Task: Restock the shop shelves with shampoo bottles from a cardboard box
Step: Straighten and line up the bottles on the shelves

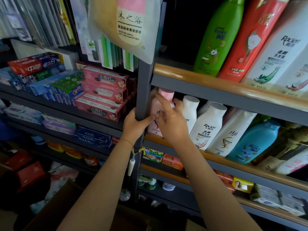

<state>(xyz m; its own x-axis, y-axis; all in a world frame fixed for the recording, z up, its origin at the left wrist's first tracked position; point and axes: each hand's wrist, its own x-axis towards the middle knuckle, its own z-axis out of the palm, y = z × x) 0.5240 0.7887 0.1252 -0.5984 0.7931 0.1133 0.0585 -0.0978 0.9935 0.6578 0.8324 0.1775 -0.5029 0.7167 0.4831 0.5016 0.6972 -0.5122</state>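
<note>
Pink bottle [155,112] at centre frame, standing at the left end of the middle shelf [233,161], tucked against the grey upright post [143,90]. The right hand [171,122] is on it: fingers spread, index finger reaching up to the pink cap, the rest fanned across the front, more a steadying touch than a closed grip, with nothing pinched. The left hand [135,125] is wrapped round the post, its grip pressed firmly on the metal, the thumb lying across toward the bottle's label.

So the step looks like seating and squaring up: the bottle is on the shelf, just beside a white bottle [190,110] to its right, and the hand is nudging it into line with the row. More white bottles and a blue bottle [253,142] run off toward the right of the frame, so this tier looks nearly full.

Next move, by my reading: let go cleanly without tipping it, as it sits snug between post and neighbour, then drop down to the cardboard box [55,212], whose brown flaps show at the bottom of the frame, for another. What is left inside cannot be told from here.
</note>
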